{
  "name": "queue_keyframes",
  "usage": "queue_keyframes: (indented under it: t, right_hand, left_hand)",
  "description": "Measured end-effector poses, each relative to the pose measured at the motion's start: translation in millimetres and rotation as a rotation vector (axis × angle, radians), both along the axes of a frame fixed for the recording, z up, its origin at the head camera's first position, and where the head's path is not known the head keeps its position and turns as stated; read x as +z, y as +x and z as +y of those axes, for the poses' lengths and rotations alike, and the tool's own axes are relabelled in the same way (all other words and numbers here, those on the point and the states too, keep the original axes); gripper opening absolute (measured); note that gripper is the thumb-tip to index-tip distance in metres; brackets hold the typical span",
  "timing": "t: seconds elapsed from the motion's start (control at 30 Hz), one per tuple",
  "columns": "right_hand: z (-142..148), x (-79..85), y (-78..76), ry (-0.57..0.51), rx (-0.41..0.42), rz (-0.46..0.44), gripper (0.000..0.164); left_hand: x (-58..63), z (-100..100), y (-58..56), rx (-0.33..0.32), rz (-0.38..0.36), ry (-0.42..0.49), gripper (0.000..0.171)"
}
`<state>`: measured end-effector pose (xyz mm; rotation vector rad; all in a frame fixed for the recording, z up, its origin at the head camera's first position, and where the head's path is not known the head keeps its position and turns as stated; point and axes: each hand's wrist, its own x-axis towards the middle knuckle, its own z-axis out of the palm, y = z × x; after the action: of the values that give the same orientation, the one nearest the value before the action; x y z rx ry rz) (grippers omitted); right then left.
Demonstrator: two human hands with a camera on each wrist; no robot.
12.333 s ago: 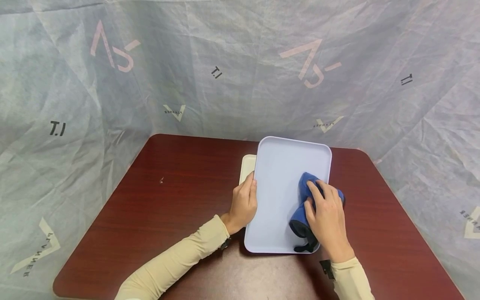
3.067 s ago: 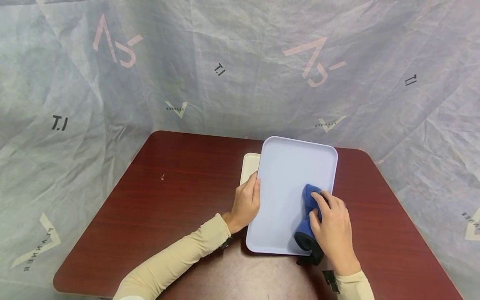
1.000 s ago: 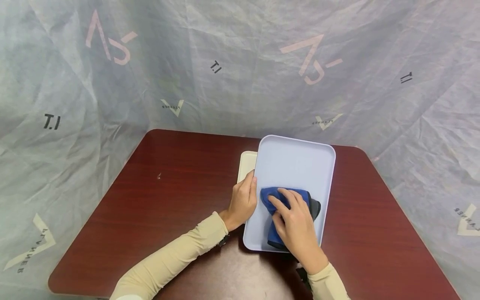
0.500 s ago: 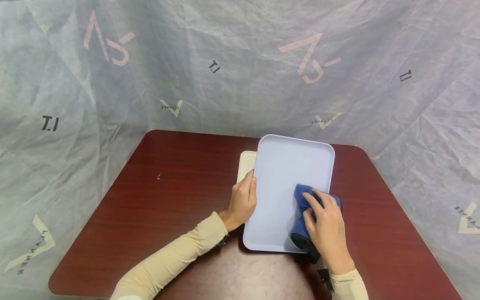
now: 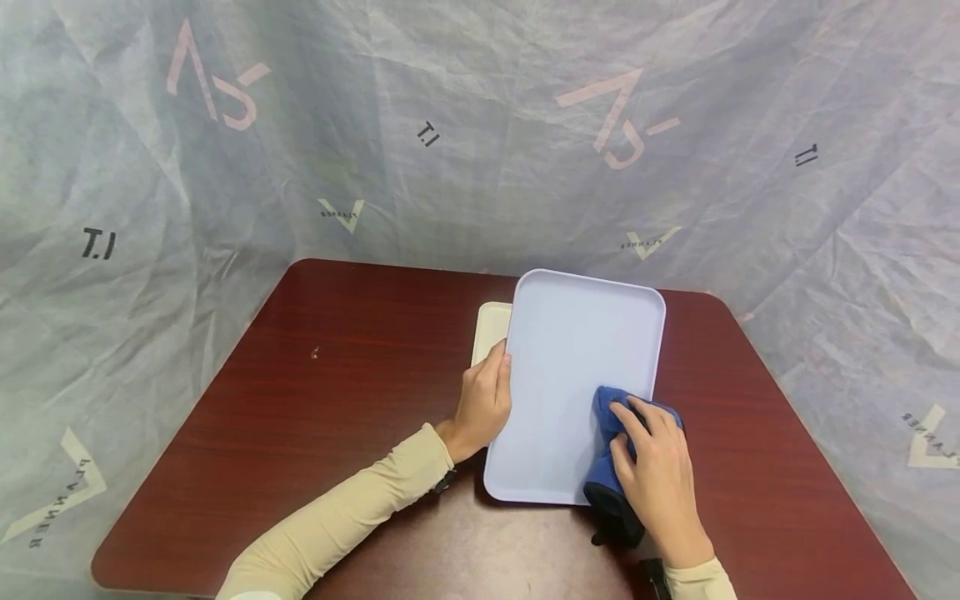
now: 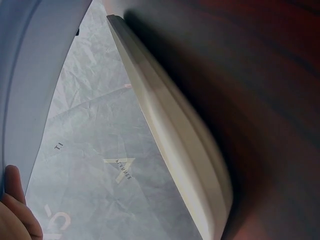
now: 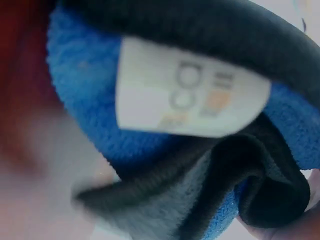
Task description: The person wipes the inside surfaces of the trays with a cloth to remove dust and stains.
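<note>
A pale lavender-blue tray (image 5: 562, 367) is held tilted above the table, its inner face towards me. My left hand (image 5: 483, 404) grips its left edge; in the left wrist view a few fingertips (image 6: 15, 185) show against the tray's underside. On the lower right of the tray's face, my right hand (image 5: 660, 467) holds a bunched blue cloth (image 5: 611, 417) with a dark edging. Part of the cloth hangs past the tray's lower right edge. Close up in the right wrist view, the cloth (image 7: 85, 85) shows fluffy blue pile and a white label.
Behind the blue tray, a cream tray (image 5: 491, 325) lies on the dark red-brown table (image 5: 360, 350), mostly hidden from the head view. A tiny pale speck (image 5: 315, 353) is on the table's left part. Grey printed sheeting (image 5: 480, 167) hangs around the far and side edges.
Over the last second my right hand has moved the cloth from the tray's lower middle to its right side, then slightly down. My left hand keeps its grip on the tray, which barely shifts.
</note>
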<state>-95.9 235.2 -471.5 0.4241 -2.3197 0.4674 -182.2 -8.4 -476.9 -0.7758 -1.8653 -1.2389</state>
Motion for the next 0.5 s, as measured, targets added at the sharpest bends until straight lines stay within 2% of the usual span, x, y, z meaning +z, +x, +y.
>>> queue_keyframes:
  t: [0.27, 0.5]
  right_hand:
    - [-3, -1.3, 1.0, -0.007, 0.001, 0.005, 0.035]
    - [-12, -0.1, 1.0, -0.011, 0.030, -0.029, 0.037]
  left_hand:
    - [0.9, -1, 0.9, -0.023, -0.007, 0.006, 0.028]
    - [0.8, 0, 1.3, -0.033, 0.000, 0.012, 0.028]
